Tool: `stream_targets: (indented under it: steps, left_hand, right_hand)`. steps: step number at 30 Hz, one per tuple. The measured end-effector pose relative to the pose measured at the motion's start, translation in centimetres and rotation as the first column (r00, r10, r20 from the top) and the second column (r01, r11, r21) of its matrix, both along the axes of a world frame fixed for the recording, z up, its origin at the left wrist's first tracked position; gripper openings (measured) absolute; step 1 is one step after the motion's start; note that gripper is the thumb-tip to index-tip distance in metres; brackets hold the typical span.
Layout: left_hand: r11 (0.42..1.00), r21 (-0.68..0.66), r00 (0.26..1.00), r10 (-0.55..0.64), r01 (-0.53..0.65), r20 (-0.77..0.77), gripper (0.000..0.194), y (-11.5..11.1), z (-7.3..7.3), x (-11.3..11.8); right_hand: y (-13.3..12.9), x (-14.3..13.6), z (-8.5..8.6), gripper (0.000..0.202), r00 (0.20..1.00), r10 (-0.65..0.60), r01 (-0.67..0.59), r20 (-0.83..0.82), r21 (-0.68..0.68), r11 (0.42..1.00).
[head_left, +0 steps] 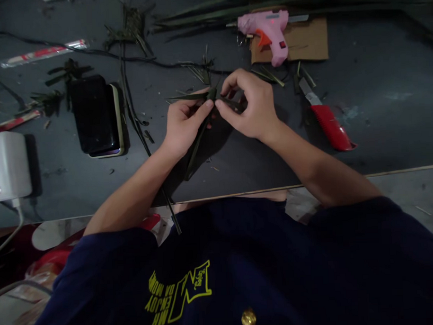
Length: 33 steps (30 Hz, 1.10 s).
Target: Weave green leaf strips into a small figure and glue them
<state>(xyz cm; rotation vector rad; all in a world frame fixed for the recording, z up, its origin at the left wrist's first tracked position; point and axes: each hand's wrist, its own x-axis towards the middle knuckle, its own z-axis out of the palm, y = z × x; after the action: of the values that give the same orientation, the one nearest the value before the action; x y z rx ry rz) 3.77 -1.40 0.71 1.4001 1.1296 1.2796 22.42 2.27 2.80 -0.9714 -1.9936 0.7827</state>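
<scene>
A small folded piece of dark green leaf (211, 93) is pinched between the thumb and fingers of my left hand (185, 122). Long leaf strips stick out from it: one points left, and another strip (196, 151) hangs down toward the table's front edge. My right hand (254, 104) is curled just to the right of the fold. Its thumb and forefinger close around a leaf strip (233, 103) that runs from the fold toward the palm. Part of that strip is hidden by the hand.
A pink glue gun (265, 30) lies on cardboard (311, 40) at the back. To the right is a red-handled knife (330, 125). Stacked phones (94, 114), a white adapter (8, 165), a black cable (102, 53) and leaf scraps (130, 28) lie left.
</scene>
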Motion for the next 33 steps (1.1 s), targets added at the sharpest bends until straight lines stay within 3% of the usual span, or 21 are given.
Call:
stream_targets:
  steps: [2,5,9,13,17,21,25,29,33]
  left_hand:
    - [0.997,0.066,0.998,0.052,-0.05,-0.025,0.044,0.0,-0.2,-0.1]
    - [0.987,0.13,0.991,0.111,-0.1,-0.079,0.043,0.1,-0.5,-0.4]
    - [0.967,0.21,0.965,0.187,-0.147,-0.186,0.043,-0.2,-0.5,-0.4]
    - [0.948,0.252,0.957,0.238,-0.192,-0.166,0.044,-0.5,-0.3,0.1]
    - [0.959,0.229,0.961,0.209,-0.166,-0.18,0.044,-0.9,0.3,0.4]
    - [0.954,0.194,0.95,0.261,-0.227,-0.171,0.035,-1.4,0.9,0.5]
    - [0.954,0.098,0.942,0.296,-0.283,-0.157,0.039,-1.8,1.2,0.9]
    - [0.942,-0.009,0.935,0.333,-0.336,-0.126,0.042,-1.4,0.1,1.2]
    - [0.947,-0.065,0.945,0.305,-0.314,-0.116,0.057,-0.6,-1.4,-0.3]
  right_hand:
    - [0.1,-0.7,-1.0,0.046,0.986,-0.02,-0.016,-0.164,-0.217,0.976]
    - [0.5,-1.6,-1.9,0.061,0.934,0.001,-0.173,-0.358,-0.449,0.877]
    - [0.4,-2.0,-1.2,0.062,0.89,-0.069,-0.227,-0.451,-0.569,0.79]
    - [-0.2,-2.1,0.0,0.063,0.86,-0.12,-0.269,-0.496,-0.641,0.719]
    - [-0.7,-2.3,0.5,0.058,0.854,-0.128,-0.253,-0.505,-0.617,0.745]
    - [-0.8,-2.6,0.4,0.062,0.855,-0.166,-0.205,-0.491,-0.615,0.762]
    - [-0.7,-2.7,-0.2,0.065,0.879,-0.079,-0.226,-0.469,-0.558,0.799]
    - [-0.5,-2.6,-0.8,0.068,0.908,-0.02,-0.221,-0.418,-0.519,0.825]
    - [-0.3,-2.5,-0.8,0.068,0.894,-0.063,-0.204,-0.443,-0.53,0.823]
